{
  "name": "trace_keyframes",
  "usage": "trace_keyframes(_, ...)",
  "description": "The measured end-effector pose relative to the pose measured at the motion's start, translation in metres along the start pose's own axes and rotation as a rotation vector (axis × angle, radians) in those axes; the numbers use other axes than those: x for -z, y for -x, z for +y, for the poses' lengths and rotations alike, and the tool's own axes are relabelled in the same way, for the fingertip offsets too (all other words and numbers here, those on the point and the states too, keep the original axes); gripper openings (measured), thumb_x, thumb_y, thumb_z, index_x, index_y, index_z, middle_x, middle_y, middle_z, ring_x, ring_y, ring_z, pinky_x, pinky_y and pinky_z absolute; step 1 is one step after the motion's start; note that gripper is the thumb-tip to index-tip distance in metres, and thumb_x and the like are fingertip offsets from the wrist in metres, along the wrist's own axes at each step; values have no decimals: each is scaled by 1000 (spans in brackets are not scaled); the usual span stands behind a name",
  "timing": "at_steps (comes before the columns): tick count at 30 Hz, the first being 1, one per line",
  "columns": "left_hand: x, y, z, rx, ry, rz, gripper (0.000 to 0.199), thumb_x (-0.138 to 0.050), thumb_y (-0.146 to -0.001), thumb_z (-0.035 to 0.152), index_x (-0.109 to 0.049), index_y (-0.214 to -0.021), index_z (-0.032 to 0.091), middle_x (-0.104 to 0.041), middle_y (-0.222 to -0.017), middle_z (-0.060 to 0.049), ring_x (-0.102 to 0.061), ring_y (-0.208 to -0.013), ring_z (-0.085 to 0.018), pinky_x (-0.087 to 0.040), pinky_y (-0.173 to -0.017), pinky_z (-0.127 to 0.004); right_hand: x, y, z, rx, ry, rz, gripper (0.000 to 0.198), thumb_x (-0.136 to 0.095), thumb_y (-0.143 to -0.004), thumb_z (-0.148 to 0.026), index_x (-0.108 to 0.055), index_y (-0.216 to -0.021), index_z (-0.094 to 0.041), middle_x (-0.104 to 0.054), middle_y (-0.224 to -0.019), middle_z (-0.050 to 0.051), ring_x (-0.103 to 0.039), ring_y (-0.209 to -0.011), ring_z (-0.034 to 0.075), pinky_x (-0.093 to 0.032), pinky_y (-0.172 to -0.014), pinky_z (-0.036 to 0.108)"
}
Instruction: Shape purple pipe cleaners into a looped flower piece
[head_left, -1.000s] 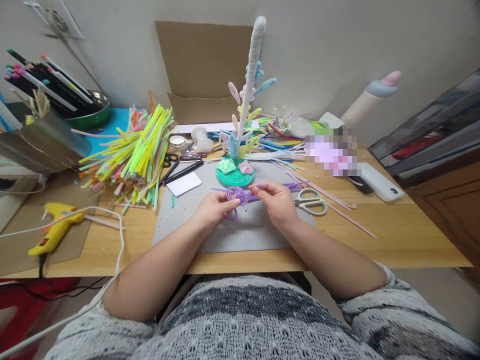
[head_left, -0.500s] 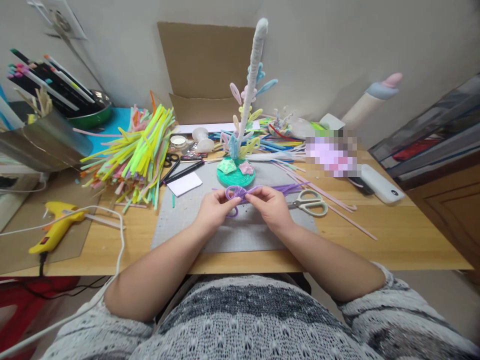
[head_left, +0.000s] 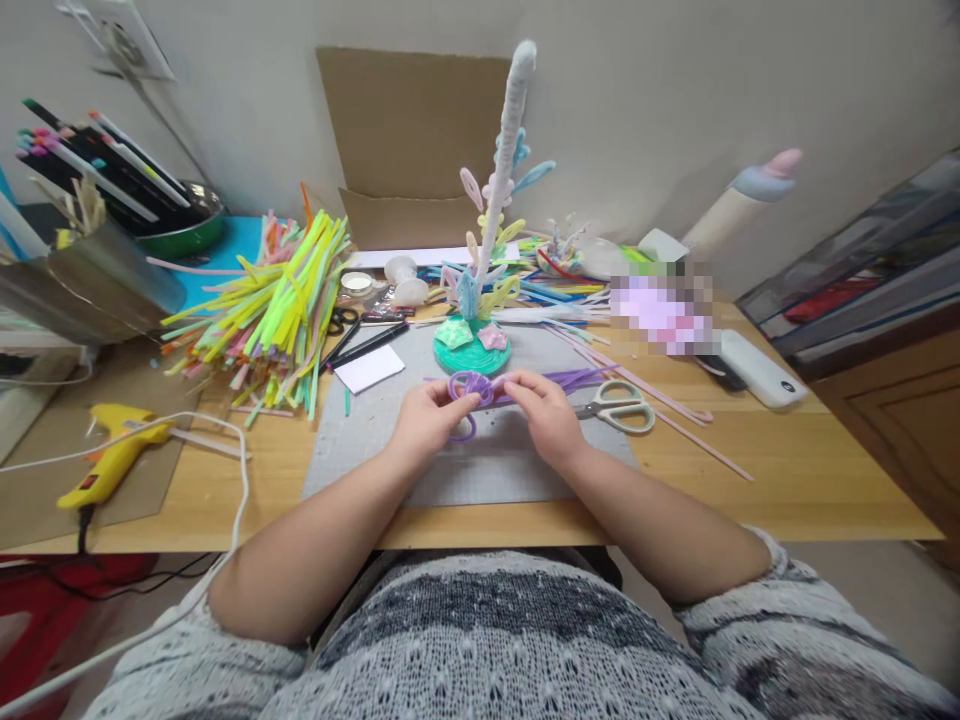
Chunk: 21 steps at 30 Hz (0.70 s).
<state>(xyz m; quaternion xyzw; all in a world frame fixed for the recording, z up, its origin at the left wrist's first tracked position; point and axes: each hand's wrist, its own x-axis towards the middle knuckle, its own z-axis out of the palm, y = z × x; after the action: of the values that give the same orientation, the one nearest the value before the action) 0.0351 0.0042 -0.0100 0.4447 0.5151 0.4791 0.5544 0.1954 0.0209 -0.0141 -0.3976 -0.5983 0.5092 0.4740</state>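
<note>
Between my two hands is a purple pipe cleaner [head_left: 471, 386] bent into loops. My left hand [head_left: 424, 412] pinches its looped part between thumb and fingers. On the other side my right hand [head_left: 546, 408] has its thumb and fingertips closed on the pipe cleaner's right part. More purple pipe cleaners [head_left: 581, 377] lie just behind my right hand. Directly beyond the loops stands a pipe cleaner decoration with a round green base [head_left: 471, 356], a tall white stem [head_left: 504, 160] and pastel petals. Grey-handled scissors [head_left: 628, 407] lie right of my right hand, their blades partly hidden.
A grey cutting mat [head_left: 360, 455] lies beneath my hands. To the left are a big bundle of pipe cleaners [head_left: 281, 300], a yellow glue gun [head_left: 112, 455] with its cord, and black pens [head_left: 367, 345]. At right lie pink pipe cleaners [head_left: 645, 380] and a white device [head_left: 761, 368].
My right hand's fingertips have shifted slightly right and up, away from the left thumb, along the purple pipe cleaner. The left hand keeps its pinch almost in place.
</note>
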Motion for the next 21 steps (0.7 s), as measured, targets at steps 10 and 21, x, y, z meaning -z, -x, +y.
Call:
trace_keyframes(10, 0, -1, -2, -37, 6, -4, 18, -74, -61, 29, -64, -66, 14, -64, -63, 1, -52, -56, -8, -40, -58, -21, 1, -6, -1, -549, -551, -169, 19, -73, -67, -33, -64, -72, -17, -66, -72, -1, -60, -71, 12, -45, -74, 28)
trace_keyframes(21, 0, 0, -1, -22, -27, -28, 23, -74, -59, 32, -64, -65, 13, -62, -63, -1, -51, -57, -10, -38, -57, -22, 2, -6, 0, -279, -188, -106, 23, -74, -65, -37, -66, -65, -16, -65, -65, -1, -55, -64, 10, -41, -70, 26)
